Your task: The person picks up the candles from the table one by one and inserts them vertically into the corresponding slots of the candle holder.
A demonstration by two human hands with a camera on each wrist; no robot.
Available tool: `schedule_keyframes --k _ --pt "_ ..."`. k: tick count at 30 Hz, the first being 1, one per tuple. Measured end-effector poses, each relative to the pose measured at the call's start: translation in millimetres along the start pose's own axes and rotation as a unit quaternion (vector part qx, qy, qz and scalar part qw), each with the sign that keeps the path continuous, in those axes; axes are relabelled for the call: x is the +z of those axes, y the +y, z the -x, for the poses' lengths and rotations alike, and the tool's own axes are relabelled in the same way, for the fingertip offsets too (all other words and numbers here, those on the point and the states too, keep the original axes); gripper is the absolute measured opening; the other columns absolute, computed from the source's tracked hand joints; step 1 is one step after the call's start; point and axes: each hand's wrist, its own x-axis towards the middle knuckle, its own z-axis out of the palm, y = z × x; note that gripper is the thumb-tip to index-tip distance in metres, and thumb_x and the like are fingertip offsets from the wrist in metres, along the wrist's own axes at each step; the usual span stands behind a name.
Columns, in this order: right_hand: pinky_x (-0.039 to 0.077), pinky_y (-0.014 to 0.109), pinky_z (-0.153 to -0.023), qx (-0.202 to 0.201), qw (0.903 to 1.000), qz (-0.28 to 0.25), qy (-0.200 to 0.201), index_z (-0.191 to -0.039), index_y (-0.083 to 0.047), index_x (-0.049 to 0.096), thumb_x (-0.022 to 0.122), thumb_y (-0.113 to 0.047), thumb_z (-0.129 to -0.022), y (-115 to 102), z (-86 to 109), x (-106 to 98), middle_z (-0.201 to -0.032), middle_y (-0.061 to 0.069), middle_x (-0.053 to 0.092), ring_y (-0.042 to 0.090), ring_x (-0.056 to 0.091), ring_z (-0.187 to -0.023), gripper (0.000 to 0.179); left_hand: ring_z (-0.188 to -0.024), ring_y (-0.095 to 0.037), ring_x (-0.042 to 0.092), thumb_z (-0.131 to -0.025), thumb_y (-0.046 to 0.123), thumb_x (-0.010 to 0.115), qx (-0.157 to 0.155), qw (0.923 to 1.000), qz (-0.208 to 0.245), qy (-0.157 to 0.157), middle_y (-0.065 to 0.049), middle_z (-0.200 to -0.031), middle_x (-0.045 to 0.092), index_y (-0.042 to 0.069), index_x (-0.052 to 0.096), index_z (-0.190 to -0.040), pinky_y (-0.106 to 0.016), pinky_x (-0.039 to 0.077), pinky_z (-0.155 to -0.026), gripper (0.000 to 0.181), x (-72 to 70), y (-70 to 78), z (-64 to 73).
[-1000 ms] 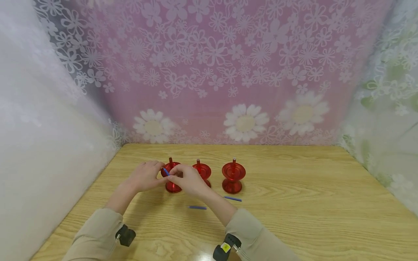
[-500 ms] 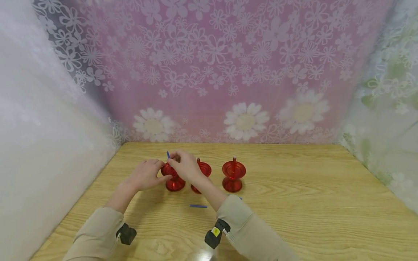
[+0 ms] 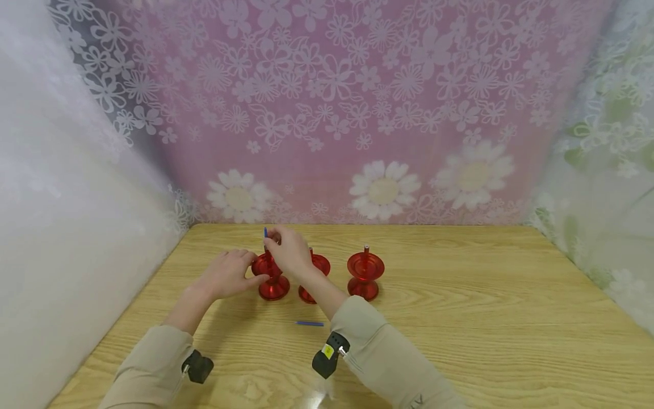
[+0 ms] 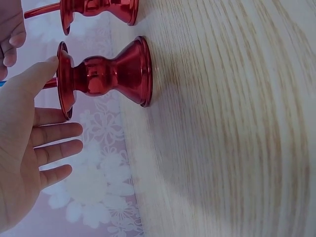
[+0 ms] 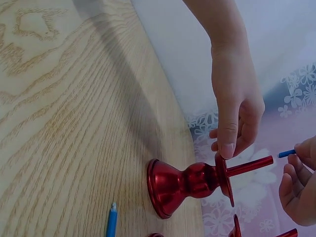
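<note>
My left hand (image 3: 227, 276) pinches the dish rim of the leftmost red candle holder (image 3: 274, 288) between thumb and fingers. In the left wrist view this holder (image 4: 96, 76) stands upright on the table, with the other fingers spread behind its dish. A thin blue candle (image 3: 265, 232) is pinched upright in my right hand (image 3: 292, 253), over the holder's central tube. The right wrist view has the candle's (image 5: 286, 153) lower end just above the tube (image 5: 252, 165), a small gap between them. Another blue candle (image 3: 309, 324) lies on the table in front.
A middle red holder (image 3: 321, 264) stands close beside, partly covered by my right hand and forearm. Farther right is a third red holder (image 3: 365, 267). A floral curtain (image 3: 327, 113) hangs behind the wooden table (image 3: 485, 318).
My right hand has moved up and back, turning the blue candle from slanted to upright over the tube. My right forearm now covers the candle lying farther right. The left hand stays put.
</note>
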Motion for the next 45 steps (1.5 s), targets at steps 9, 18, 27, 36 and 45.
schedule_keyframes --k 9,18,27,36,45 --pt "0.044 0.023 -0.065 0.007 0.9998 -0.007 0.015 -0.108 -0.012 0.064 0.056 -0.019 -0.094 -1 -4.1 1 -0.093 -0.003 0.064 0.011 0.056 -0.080 0.018 -0.088 -0.025 0.058 -0.086 0.046 0.059 -0.001 1.0000 0.002 -0.007 -0.002 -0.091 0.060 0.007 0.062 -0.100 -0.047 0.042 -0.081 0.042 0.3 -1.4 -2.1" --pt "0.046 0.024 -0.064 0.011 0.9997 0.016 0.012 -0.111 -0.014 0.065 0.057 -0.020 -0.093 2 -7.2 7 -0.099 -0.002 0.066 0.013 0.060 -0.083 0.020 -0.082 -0.021 0.057 -0.085 0.045 0.061 -0.003 1.0000 -0.003 0.000 0.001 -0.087 0.059 0.008 0.061 -0.096 -0.044 0.042 -0.076 0.039 2.5 -2.9 -0.6" --pt "0.043 0.022 -0.060 0.002 0.9993 0.035 0.008 -0.102 -0.016 0.067 0.059 -0.020 -0.092 4 -7.7 7 -0.088 -0.006 0.064 0.009 0.058 -0.075 0.014 -0.082 -0.021 0.058 -0.085 0.045 0.061 0.003 1.0000 -0.002 0.004 -0.002 -0.088 0.061 0.008 0.061 -0.096 -0.046 0.042 -0.078 0.039 2.5 -2.3 -0.4" --pt "0.046 0.023 -0.064 -0.007 0.9985 0.055 -0.004 -0.098 -0.010 0.066 0.058 -0.019 -0.092 5 -9.0 11 -0.090 -0.002 0.064 0.011 0.058 -0.077 0.013 -0.081 -0.020 0.057 -0.086 0.045 0.060 0.003 1.0000 0.004 -0.001 -0.001 -0.089 0.060 0.007 0.062 -0.101 -0.044 0.043 -0.076 0.041 2.5 -2.4 0.4" --pt "0.045 0.022 -0.064 -0.006 0.9985 0.054 0.000 -0.093 -0.008 0.066 0.058 -0.019 -0.092 6 -8.6 13 -0.086 -0.002 0.061 0.011 0.056 -0.077 0.013 -0.079 -0.018 0.057 -0.086 0.045 0.061 0.004 1.0000 0.004 0.002 -0.001 -0.088 0.060 0.008 0.061 -0.098 -0.042 0.043 -0.074 0.039 3.3 -3.3 -0.1"
